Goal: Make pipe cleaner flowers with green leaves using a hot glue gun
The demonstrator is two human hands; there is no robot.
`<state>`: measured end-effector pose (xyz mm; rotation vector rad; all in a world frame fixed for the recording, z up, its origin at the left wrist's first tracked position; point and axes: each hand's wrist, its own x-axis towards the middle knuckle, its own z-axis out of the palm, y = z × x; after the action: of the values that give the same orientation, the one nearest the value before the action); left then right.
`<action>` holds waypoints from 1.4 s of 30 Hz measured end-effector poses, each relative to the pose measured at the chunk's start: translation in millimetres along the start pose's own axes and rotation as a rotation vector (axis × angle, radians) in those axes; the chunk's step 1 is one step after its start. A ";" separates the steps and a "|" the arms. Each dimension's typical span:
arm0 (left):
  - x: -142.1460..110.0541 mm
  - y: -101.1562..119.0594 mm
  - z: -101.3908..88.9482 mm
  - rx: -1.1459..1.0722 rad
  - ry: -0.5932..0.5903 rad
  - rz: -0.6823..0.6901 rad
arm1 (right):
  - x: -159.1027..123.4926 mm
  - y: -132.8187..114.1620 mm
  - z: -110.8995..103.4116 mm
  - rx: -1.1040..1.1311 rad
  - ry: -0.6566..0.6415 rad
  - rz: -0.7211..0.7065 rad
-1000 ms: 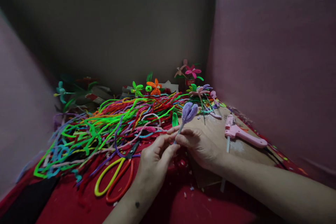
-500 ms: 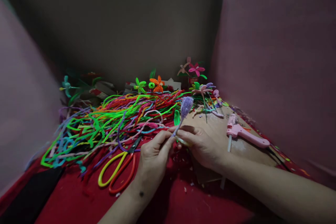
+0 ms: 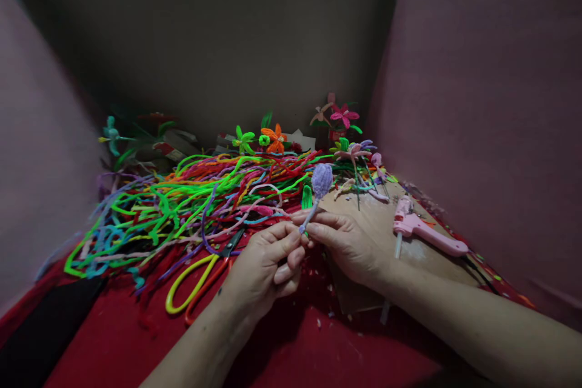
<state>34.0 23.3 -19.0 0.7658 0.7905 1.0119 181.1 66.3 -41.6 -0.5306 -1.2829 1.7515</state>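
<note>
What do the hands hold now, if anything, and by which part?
A purple flower bud; the left hand and right hand pinch its stem near the lower end.

Red surface (image 3: 118,327). On it: tangled heap of multicolored fuzzy strips (image 3: 213,173), yellow-and-red-handled scissors (image 3: 230,247) at its near edge, brown board (image 3: 431,270) right, black flat item (image 3: 50,327) left, scattered scraps (image 3: 319,324).

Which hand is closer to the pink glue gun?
Right. The right hand is to the left of the glue gun; the left hand is farther off, on the right hand's other side.
</note>
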 end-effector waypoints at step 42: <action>-5.3 4.9 10.5 0.323 0.173 0.081 | -4.4 -10.8 6.3 -0.104 -0.001 0.003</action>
<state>39.1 18.1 -8.5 1.0014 1.0966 1.0458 182.9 60.1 -30.0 -0.5918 -1.3801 1.6943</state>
